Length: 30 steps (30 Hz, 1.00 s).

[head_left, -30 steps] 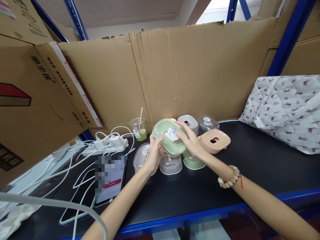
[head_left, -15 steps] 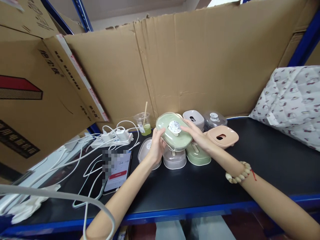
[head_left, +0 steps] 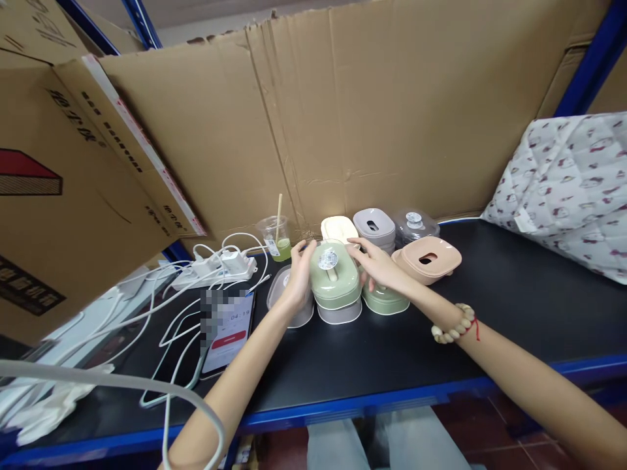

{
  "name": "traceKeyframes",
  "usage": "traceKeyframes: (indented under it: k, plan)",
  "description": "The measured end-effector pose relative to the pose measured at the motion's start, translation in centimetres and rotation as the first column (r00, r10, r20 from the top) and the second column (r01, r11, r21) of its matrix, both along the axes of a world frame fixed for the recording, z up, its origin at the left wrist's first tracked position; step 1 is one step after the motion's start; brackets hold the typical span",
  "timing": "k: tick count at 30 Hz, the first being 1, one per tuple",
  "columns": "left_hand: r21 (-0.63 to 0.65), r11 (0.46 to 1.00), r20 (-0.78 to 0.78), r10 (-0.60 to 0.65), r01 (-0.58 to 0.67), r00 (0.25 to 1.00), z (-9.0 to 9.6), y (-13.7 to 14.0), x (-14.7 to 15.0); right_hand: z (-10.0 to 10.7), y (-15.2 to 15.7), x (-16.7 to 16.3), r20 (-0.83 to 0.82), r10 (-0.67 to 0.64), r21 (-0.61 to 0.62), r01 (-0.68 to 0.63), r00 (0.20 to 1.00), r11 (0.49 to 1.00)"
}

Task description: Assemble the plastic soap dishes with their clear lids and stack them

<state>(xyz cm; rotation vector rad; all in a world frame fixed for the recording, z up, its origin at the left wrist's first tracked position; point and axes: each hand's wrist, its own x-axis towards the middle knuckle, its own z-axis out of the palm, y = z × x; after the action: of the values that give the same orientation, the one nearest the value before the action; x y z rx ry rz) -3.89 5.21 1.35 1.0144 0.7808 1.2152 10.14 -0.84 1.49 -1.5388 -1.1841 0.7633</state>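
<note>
A green box with a clear lid and a round patterned sticker (head_left: 335, 277) sits on top of a grey box (head_left: 339, 315). My left hand (head_left: 300, 277) is closed against its left side, thumb and fingers along the edge. My right hand (head_left: 375, 264) grips the opposite side, its fingers curled at the far right corner. Just left, partly behind my left hand, stands another grey box with a clear lid (head_left: 279, 290). To the right, below my right wrist, is a second green box (head_left: 386, 301). A cream box (head_left: 337, 227) stands behind.
Behind to the right are a stack of grey containers (head_left: 375, 225), a clear-lidded dark container (head_left: 416, 225) and peach trays (head_left: 434, 261). On the left lie a drink cup (head_left: 277, 238), a power strip (head_left: 215, 271), cables and a phone (head_left: 228, 343). A patterned quilted bag (head_left: 573, 196) is at right.
The green box has come down onto the grey box, from a tilted position held above it. My hands have lowered with it, and the cream box behind is now more visible.
</note>
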Motion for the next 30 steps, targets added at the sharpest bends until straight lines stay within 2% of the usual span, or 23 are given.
traceKeyframes:
  k: [4,8,11,14,16,18,21,23,26,30]
  plan:
    - [0.188,0.982,-0.221,0.021,0.022,0.975,0.3,-0.3,0.0,0.1,-0.4,0.1,0.072,-0.031,-0.014,0.032,0.997,0.999]
    - [0.223,0.973,-0.245,-0.003,0.059,0.969,0.4,-0.2,0.0,0.4,-0.7,0.2,0.333,-0.044,0.031,0.036,0.942,0.999]
    - [0.303,0.953,-0.218,0.078,-0.008,0.973,0.4,-0.4,0.1,0.8,-0.8,0.9,0.585,-0.181,0.146,0.117,0.790,0.982]
    - [0.417,0.904,-0.197,0.189,-0.092,0.962,0.8,-0.7,0.0,1.8,-1.1,1.9,0.729,-0.331,0.211,0.263,0.599,0.941]
    - [0.416,0.903,-0.206,0.212,-0.111,0.955,1.0,-0.8,-0.2,2.5,-1.4,2.5,0.805,-0.342,0.155,0.385,0.485,0.910]
    - [0.391,0.913,-0.222,0.215,-0.116,0.951,1.2,-0.6,-0.3,3.2,-1.6,2.8,0.868,-0.257,0.001,0.516,0.424,0.857]
    - [0.389,0.914,-0.257,0.224,-0.111,0.940,1.2,-0.1,-0.5,3.9,-1.7,2.8,0.880,-0.058,-0.277,0.609,0.471,0.744]
    - [0.408,0.906,-0.271,0.237,-0.111,0.933,1.1,0.2,-0.6,4.0,-1.5,2.9,0.860,0.014,-0.368,0.603,0.510,0.707]
    - [0.465,0.879,-0.281,0.261,-0.107,0.924,1.2,0.5,-0.7,3.7,-1.1,3.3,0.850,0.032,-0.382,0.575,0.525,0.723]
    - [0.508,0.859,-0.376,0.293,-0.069,0.879,2.4,1.2,-0.6,2.5,-0.5,4.6,0.870,-0.003,-0.318,0.568,0.492,0.759]
